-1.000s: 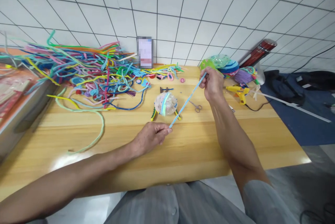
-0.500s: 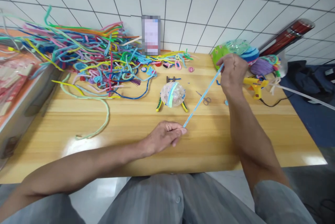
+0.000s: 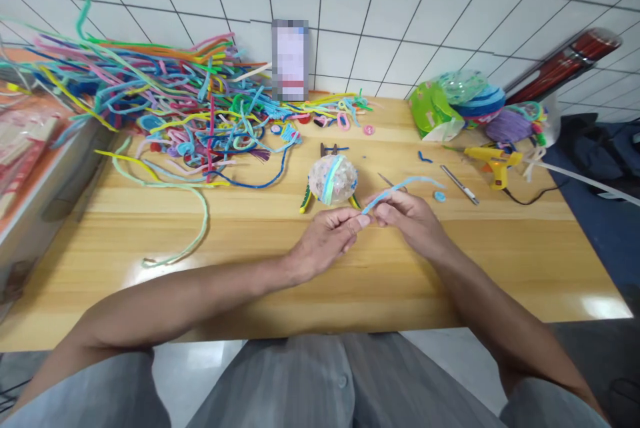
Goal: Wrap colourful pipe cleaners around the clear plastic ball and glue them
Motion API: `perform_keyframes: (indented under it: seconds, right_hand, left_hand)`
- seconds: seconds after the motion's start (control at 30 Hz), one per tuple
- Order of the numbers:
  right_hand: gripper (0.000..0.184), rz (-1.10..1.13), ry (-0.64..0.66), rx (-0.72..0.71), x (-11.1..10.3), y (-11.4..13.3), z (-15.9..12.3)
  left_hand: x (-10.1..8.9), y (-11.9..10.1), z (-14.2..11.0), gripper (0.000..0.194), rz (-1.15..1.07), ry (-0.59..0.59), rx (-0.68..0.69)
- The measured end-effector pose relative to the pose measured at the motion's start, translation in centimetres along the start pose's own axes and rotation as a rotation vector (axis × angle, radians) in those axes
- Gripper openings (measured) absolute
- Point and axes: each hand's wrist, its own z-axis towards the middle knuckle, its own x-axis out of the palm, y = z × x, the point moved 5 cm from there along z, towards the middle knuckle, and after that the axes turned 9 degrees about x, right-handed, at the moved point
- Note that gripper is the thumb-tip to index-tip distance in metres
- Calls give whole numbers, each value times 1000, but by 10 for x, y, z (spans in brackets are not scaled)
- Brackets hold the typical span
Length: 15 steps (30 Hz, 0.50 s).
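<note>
A light blue pipe cleaner runs between my hands, its free end curving off to the right. My left hand pinches one end between thumb and fingers. Close beside it, my right hand is closed on the same pipe cleaner near that end. Just beyond my hands sits a clear, speckled ball with blue and pale green strips across it. It rests over pliers with yellow-green handles. Scissors lie to the right, mostly hidden behind my right hand.
A large tangle of coloured pipe cleaners covers the back left. A phone leans on the tiled wall. To the right lie a utility knife, a blue button, a yellow glue gun and a green packet.
My right hand has come down and left from the upper right, close to my left hand. The pipe cleaner, stretched straight before, now curves loosely.
</note>
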Motion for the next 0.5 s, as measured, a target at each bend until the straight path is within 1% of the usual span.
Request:
perform_keyframes:
  seconds: [0.03, 0.13, 0.2, 0.27, 0.33, 0.43, 0.5]
  right_hand:
    - [45, -39, -7, -12, 3, 1, -3]
    - [45, -64, -34, -53, 4, 10, -1]
    - [40, -44, -15, -43, 5, 14, 2]
    - [38, -69, 9, -24, 9, 16, 2]
    - [35, -145, -2, -36, 13, 19, -1]
    - [30, -266, -62, -97, 15, 24, -5]
    - [27, -267, -101, -124, 12, 30, -3]
  left_hand:
    - [2, 3, -1, 64, -23, 27, -17]
    - [4, 10, -5, 69, -98, 89, -27]
    - [3, 11, -5, 63, -93, 100, -2]
    - [0, 8, -5, 53, -39, 86, 36]
    - [-2, 4, -3, 47, 25, 65, 67]
    - [-2, -2, -4, 45, 107, 63, 73]
    - [-6, -8, -7, 46, 179, 62, 78]
